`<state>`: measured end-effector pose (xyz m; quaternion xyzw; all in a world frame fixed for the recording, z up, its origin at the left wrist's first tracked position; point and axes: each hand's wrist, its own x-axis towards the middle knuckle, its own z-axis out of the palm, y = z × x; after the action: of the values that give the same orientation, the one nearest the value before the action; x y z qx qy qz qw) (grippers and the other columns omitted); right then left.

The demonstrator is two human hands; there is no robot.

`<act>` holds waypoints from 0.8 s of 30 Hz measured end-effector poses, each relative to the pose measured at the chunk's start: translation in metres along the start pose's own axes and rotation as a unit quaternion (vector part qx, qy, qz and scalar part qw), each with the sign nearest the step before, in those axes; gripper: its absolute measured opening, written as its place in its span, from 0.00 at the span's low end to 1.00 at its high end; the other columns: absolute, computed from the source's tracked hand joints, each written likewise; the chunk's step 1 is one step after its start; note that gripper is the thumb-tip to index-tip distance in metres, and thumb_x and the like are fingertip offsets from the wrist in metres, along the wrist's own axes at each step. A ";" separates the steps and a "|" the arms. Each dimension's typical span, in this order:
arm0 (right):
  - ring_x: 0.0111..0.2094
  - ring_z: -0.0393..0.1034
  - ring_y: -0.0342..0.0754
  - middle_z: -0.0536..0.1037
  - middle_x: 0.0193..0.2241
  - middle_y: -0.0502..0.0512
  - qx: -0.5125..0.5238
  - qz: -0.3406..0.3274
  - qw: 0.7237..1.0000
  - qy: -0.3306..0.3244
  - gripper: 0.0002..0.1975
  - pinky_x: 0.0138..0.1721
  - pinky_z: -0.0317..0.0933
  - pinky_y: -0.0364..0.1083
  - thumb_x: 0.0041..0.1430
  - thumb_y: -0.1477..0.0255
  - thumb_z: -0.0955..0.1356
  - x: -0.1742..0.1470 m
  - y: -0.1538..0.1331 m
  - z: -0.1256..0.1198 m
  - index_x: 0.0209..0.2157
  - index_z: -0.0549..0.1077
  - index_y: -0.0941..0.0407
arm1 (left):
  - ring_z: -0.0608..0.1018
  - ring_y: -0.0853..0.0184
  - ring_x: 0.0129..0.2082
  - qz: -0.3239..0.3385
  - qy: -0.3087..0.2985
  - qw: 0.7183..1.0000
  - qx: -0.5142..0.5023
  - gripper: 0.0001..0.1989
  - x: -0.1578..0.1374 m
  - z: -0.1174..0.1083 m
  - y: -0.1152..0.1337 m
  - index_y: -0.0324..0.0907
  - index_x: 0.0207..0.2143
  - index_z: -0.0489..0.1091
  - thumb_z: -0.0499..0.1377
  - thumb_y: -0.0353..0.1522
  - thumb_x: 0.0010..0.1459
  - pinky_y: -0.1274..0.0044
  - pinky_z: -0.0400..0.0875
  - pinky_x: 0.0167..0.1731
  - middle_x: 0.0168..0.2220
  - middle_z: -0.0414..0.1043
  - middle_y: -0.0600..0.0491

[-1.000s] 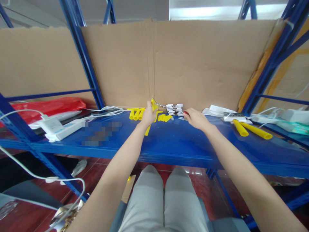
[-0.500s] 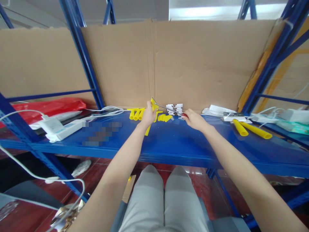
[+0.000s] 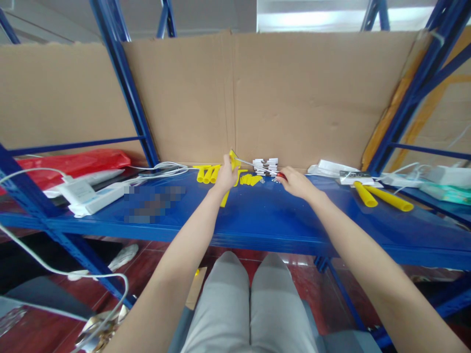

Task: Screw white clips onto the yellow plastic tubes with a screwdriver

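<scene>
My left hand is closed around a yellow plastic part, held up near the cardboard. In my right hand is a screwdriver with a red handle, its long metal shaft pointing left. The shaft's tip meets the yellow part. Just left of my left hand lie several yellow tubular pieces. Between my hands is a row of small flat yellow pieces. White clip-like parts sit behind the shaft, and tiny screws lie close to my right hand.
A blue shelf holds everything, backed by a cardboard sheet. To the left are a white power strip, coiled white cable and a red bag. Two yellow tubes lie at the right, before white packaging.
Almost nothing differs. Both hands keep their places, with the screwdriver still against the yellow part; the whole view has shifted very slightly.
</scene>
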<state>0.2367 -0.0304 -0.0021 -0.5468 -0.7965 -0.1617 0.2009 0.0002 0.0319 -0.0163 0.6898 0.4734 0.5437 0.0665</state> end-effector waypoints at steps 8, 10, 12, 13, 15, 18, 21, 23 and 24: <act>0.41 0.73 0.56 0.78 0.40 0.64 0.006 0.059 0.998 -0.017 0.13 0.35 0.59 0.47 0.63 0.66 0.61 -0.002 -0.001 -0.005 0.46 0.66 0.58 | 0.77 0.58 0.41 0.003 -0.006 1.000 -0.001 0.15 -0.001 0.002 0.000 0.43 0.45 0.58 0.57 0.28 0.56 0.67 0.70 0.43 0.35 0.70 0.48; 0.42 0.73 0.55 0.78 0.41 0.65 0.030 0.043 0.998 -0.028 0.13 0.38 0.60 0.47 0.65 0.66 0.60 -0.001 -0.001 -0.004 0.44 0.67 0.59 | 0.77 0.57 0.42 -0.008 -0.006 1.000 0.003 0.14 -0.002 0.001 0.002 0.43 0.44 0.58 0.57 0.27 0.56 0.67 0.70 0.45 0.35 0.70 0.48; 0.44 0.72 0.54 0.77 0.43 0.66 0.041 0.027 0.998 -0.035 0.13 0.40 0.60 0.46 0.66 0.68 0.58 -0.001 0.000 -0.003 0.42 0.69 0.60 | 0.77 0.56 0.44 -0.018 -0.008 1.000 0.011 0.14 -0.003 0.000 0.004 0.42 0.43 0.58 0.57 0.26 0.56 0.66 0.69 0.46 0.36 0.70 0.46; 0.44 0.72 0.54 0.77 0.43 0.66 0.039 0.020 0.998 -0.033 0.13 0.41 0.60 0.47 0.66 0.69 0.57 0.000 0.000 -0.002 0.41 0.69 0.60 | 0.76 0.55 0.44 -0.021 -0.010 1.000 0.013 0.13 -0.003 -0.001 0.005 0.42 0.43 0.58 0.57 0.25 0.56 0.66 0.68 0.46 0.36 0.70 0.46; 0.45 0.72 0.54 0.77 0.44 0.66 0.025 0.018 0.999 -0.022 0.12 0.41 0.60 0.47 0.66 0.68 0.59 -0.001 0.001 -0.003 0.41 0.70 0.59 | 0.76 0.55 0.46 -0.025 -0.012 1.000 0.010 0.13 -0.003 -0.001 0.005 0.42 0.42 0.59 0.57 0.25 0.55 0.66 0.68 0.47 0.36 0.71 0.46; 0.43 0.72 0.56 0.78 0.42 0.64 -0.001 0.040 0.999 -0.012 0.12 0.38 0.60 0.47 0.64 0.66 0.62 -0.002 0.000 -0.006 0.43 0.70 0.58 | 0.75 0.55 0.47 -0.027 -0.013 1.000 -0.006 0.13 -0.003 0.000 0.004 0.43 0.41 0.59 0.58 0.25 0.55 0.66 0.67 0.48 0.36 0.71 0.46; 0.42 0.73 0.57 0.79 0.41 0.63 -0.003 0.052 0.998 -0.022 0.13 0.36 0.60 0.47 0.63 0.64 0.62 -0.004 0.000 -0.007 0.45 0.68 0.57 | 0.75 0.55 0.47 -0.026 -0.011 0.999 -0.013 0.12 -0.002 0.000 0.004 0.43 0.40 0.59 0.58 0.25 0.55 0.67 0.68 0.48 0.37 0.71 0.46; 0.41 0.73 0.57 0.79 0.41 0.63 0.014 0.048 0.998 -0.027 0.13 0.36 0.60 0.47 0.64 0.64 0.62 -0.003 0.000 -0.006 0.45 0.68 0.58 | 0.75 0.55 0.47 -0.032 -0.014 0.999 -0.001 0.13 -0.002 -0.001 0.005 0.42 0.41 0.60 0.57 0.25 0.55 0.68 0.68 0.47 0.37 0.71 0.46; 0.42 0.73 0.56 0.78 0.41 0.64 0.024 0.043 0.998 -0.028 0.13 0.37 0.60 0.47 0.65 0.65 0.61 -0.002 0.000 -0.005 0.45 0.68 0.58 | 0.75 0.56 0.47 -0.037 -0.017 0.999 0.010 0.13 -0.002 -0.001 0.006 0.42 0.42 0.60 0.57 0.25 0.55 0.68 0.68 0.47 0.38 0.71 0.46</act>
<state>0.2385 -0.0348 0.0014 -0.5797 -0.7815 -0.1180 0.1982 0.0027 0.0269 -0.0133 0.6821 0.5026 0.5239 0.0875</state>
